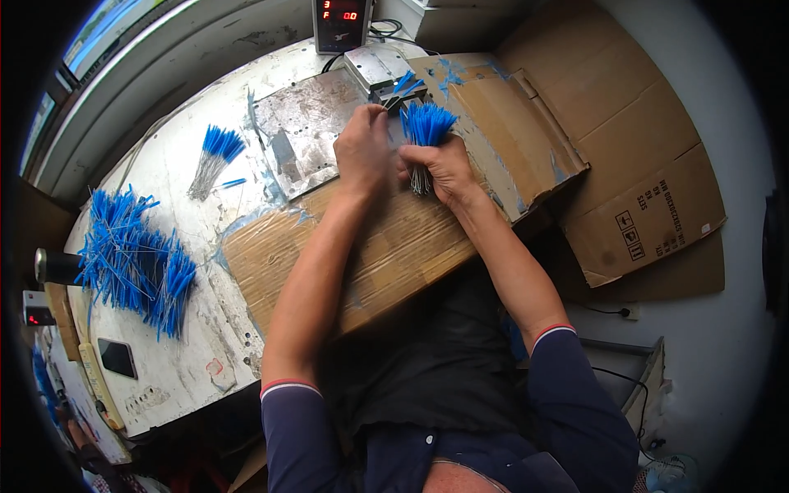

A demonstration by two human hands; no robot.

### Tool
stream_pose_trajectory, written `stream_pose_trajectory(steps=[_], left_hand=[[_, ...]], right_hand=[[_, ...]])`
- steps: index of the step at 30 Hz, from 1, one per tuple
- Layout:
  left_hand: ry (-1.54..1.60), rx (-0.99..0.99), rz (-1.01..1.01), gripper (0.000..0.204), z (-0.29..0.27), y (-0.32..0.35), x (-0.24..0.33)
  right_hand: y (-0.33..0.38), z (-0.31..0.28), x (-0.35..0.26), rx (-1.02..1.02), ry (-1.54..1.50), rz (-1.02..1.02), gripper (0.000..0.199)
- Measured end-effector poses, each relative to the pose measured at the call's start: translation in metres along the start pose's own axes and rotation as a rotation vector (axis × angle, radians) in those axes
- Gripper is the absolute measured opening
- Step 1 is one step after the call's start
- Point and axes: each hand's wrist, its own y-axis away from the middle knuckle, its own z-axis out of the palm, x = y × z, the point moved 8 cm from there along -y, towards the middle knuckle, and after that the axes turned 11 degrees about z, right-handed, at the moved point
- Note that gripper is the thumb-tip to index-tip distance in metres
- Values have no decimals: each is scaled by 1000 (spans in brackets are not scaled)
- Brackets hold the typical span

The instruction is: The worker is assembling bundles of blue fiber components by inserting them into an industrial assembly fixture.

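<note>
My right hand (pixel 448 168) is closed around a thick bundle of thin wires with blue ends (pixel 427 125). The blue ends fan out above the fist, and the bare wire ends hang below it. To its left, my left hand (pixel 363 152) is slightly blurred, its fingertips pinched together at the near edge of a small metal block device (pixel 382 67). From that pinch a blue-tipped wire (pixel 403 83) slants up in front of the block. Another blue end lies close beside it. The exact grip of the fingertips is partly hidden.
On the white table (pixel 222 292) lie a small bundle of blue-tipped wires (pixel 219 148), a large heap (pixel 136 255) and a phone (pixel 117 358). A metal plate (pixel 308 127) lies beside the block. A display box (pixel 341 25) stands behind. Cardboard (pixel 370 255) covers the near edge; a carton (pixel 633 140) is at right.
</note>
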Motion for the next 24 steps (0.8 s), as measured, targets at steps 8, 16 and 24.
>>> stream_pose_trajectory(steps=[8, 16, 24], left_hand=[[-84, 43, -94, 13, -14, -9, -12], [-192, 78, -17, 17, -18, -7, -8], [-329, 69, 155, 9, -17, -10, 7]], right_hand=[[-26, -35, -15, 301, 168, -71, 13], [-35, -27, -20, 384, 239, -102, 10], [-36, -35, -10, 395, -6, 18, 12]])
